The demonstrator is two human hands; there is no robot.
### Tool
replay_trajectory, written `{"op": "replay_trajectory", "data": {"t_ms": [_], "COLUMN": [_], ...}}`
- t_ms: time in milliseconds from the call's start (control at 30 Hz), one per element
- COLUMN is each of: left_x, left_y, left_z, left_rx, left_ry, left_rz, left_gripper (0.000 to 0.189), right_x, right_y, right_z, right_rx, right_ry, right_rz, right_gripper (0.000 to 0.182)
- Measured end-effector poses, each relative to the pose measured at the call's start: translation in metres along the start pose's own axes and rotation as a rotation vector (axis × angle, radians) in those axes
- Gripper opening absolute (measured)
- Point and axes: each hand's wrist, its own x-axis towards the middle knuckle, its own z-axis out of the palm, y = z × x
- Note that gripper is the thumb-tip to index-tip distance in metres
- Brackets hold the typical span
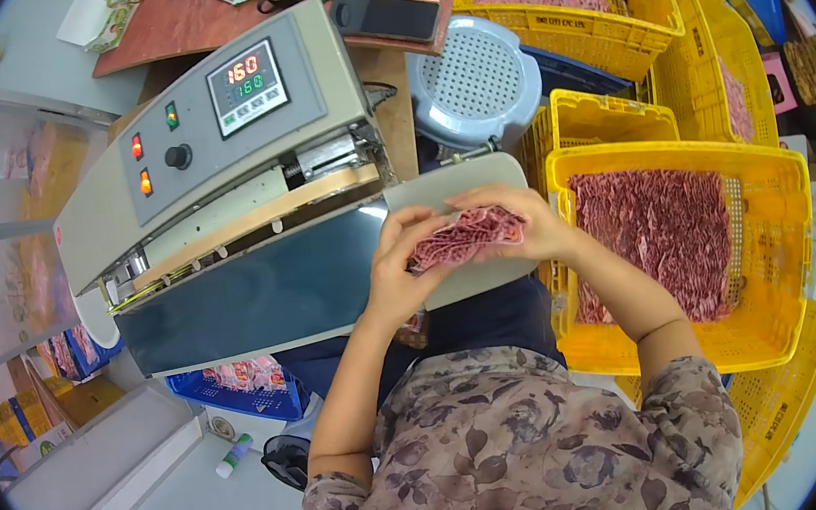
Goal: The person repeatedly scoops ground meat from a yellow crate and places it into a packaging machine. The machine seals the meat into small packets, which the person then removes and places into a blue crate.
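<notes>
Between my two hands is a small open-mouthed plastic pouch [463, 237] filled with dark pink, crinkled strips or sticks; what they are made of I cannot tell. My left hand [402, 259] grips its left end, and my right hand [525, 223] grips its right end. Both are above the grey metal side plate [487, 284] of a continuous band sealer [230, 154]. The sealer has a lit temperature display, glowing switches and a black knob. Its dark conveyor belt [253, 288] runs to the left of my hands.
On my right, a yellow plastic crate [772, 274] holds many dark pink strips [652, 242]. Further yellow crates [579, 31] stand behind it. A pale blue plastic stool [475, 77] is beyond the plate. The reddish table [201, 33] carries a smartphone [387, 17]. A blue basket [235, 395] of filled pouches sits below the belt.
</notes>
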Motion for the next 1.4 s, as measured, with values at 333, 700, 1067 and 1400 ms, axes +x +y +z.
{"op": "replay_trajectory", "data": {"t_ms": [333, 700, 1067, 1400], "left_x": [-0.021, -0.001, -0.003, -0.046], "left_y": [-0.012, -0.011, -0.031, -0.042], "left_z": [-0.004, -0.016, -0.05, -0.101], "left_rx": [-0.813, -0.451, -0.721, -0.205], "left_ry": [0.25, 0.331, 0.494, 1.016], "left_rz": [-0.332, -0.335, -0.667, -0.326], "left_gripper": [0.026, 0.008, 0.007, 0.013], "right_x": [0.002, 0.033, 0.051, 0.051], "right_y": [0.007, 0.004, -0.006, -0.013], "right_z": [0.015, 0.008, 0.007, 0.006], "right_rx": [0.21, 0.394, 0.618, 0.598], "right_ry": [0.094, 0.153, 0.173, 0.176], "right_rz": [0.392, 0.564, 0.728, 0.774], "right_gripper": [0.048, 0.049, 0.048, 0.047]}}
